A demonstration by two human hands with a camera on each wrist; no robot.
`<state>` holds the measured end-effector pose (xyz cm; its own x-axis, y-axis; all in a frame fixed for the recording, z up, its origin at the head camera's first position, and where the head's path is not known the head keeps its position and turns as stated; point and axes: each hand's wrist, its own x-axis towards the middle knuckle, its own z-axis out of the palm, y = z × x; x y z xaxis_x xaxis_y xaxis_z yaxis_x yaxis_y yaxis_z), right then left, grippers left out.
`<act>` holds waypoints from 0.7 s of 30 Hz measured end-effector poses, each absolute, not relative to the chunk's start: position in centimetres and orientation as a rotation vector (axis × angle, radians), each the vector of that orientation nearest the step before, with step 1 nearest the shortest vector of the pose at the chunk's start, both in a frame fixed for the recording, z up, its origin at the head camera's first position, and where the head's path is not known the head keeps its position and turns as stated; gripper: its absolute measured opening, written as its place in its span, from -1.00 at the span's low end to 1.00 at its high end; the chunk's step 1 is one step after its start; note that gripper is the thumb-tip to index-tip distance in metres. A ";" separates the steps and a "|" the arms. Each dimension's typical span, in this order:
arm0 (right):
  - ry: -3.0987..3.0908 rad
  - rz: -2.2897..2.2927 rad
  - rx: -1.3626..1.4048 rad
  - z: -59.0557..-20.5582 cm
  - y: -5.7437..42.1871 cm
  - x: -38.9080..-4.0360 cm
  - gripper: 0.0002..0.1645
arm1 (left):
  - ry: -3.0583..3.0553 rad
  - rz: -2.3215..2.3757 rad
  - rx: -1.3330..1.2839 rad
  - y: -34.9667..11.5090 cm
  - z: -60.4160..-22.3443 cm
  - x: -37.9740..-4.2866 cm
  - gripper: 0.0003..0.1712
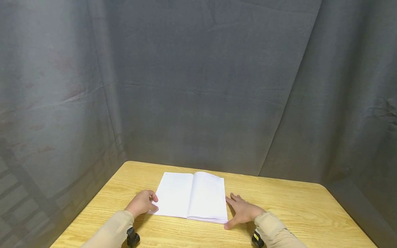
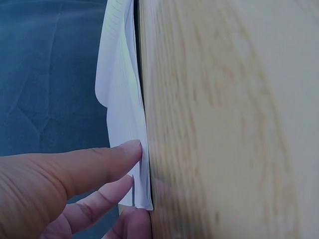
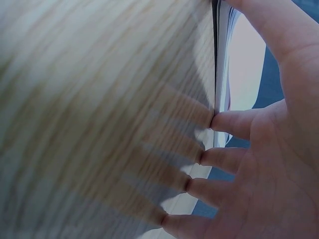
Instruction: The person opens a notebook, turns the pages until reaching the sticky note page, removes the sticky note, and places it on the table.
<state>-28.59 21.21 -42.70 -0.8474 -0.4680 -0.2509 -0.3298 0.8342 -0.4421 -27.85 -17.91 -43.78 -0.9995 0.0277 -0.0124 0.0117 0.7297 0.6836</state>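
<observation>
An open notebook [image 1: 175, 194] with white, faintly lined pages lies on the wooden table. Its right-hand pages [image 1: 208, 196] bow up a little near the middle fold. At the left edge of the notebook is my left hand [image 1: 143, 202], its fingers loosely bent and thumb and fingertips at the page; in the left wrist view the thumb [image 2: 94, 169] reaches over the near corner. My right hand [image 1: 245, 210] is spread along the right edge, with the thumb at the near corner. In the right wrist view, its fingertips [image 3: 172, 223] rest on the tabletop beside the pages.
The light wood table [image 1: 294, 213] has rounded far corners. Grey cloth [image 1: 198, 86] hangs behind it and along both sides. A small black device [image 1: 132, 237] is strapped at the left wrist, and another [image 1: 257, 239] at the right.
</observation>
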 end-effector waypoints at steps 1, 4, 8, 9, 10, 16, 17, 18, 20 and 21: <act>2.665 -0.552 -0.596 -42.7 21.2 -28.6 0.37 | 2.902 1.141 0.033 -17.9 -43.8 -27.9 -0.70; 2.664 -0.560 -0.586 -42.7 21.2 -28.5 0.37 | 2.902 1.136 0.031 -18.0 -43.8 -27.9 -0.69; 2.666 -0.561 -0.577 -42.8 21.3 -28.5 0.38 | 2.898 1.139 0.032 -18.0 -43.8 -27.9 -0.69; 2.665 -0.562 -0.577 -42.9 21.3 -28.5 0.37 | 2.898 1.139 0.032 -18.0 -43.8 -27.9 -0.69; 2.666 -0.560 -0.579 -42.9 21.3 -28.5 0.37 | 2.898 1.140 0.033 -18.0 -43.8 -27.9 -0.69; 2.664 -0.553 -0.601 -42.6 21.2 -28.4 0.35 | 2.898 1.149 0.032 -18.1 -43.9 -28.0 -0.69; 2.662 -0.554 -0.599 -42.6 21.2 -28.4 0.34 | 2.899 1.156 0.030 -18.1 -43.9 -28.1 -0.69; 2.660 -0.556 -0.593 -42.6 21.2 -28.4 0.35 | 2.905 1.159 0.028 -18.1 -43.8 -28.2 -0.70; 2.658 -0.555 -0.588 -42.6 21.2 -28.4 0.35 | 2.924 1.170 0.041 -18.1 -43.5 -28.3 -0.73; 2.658 -0.554 -0.587 -42.6 21.2 -28.4 0.34 | 2.940 1.176 0.053 -18.0 -43.3 -28.4 -0.74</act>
<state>-28.44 21.22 -42.62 -0.8480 -0.4623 -0.2592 -0.3202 0.8366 -0.4446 -28.44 -17.99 -43.29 -0.9991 0.0216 0.0355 0.0401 0.7237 0.6890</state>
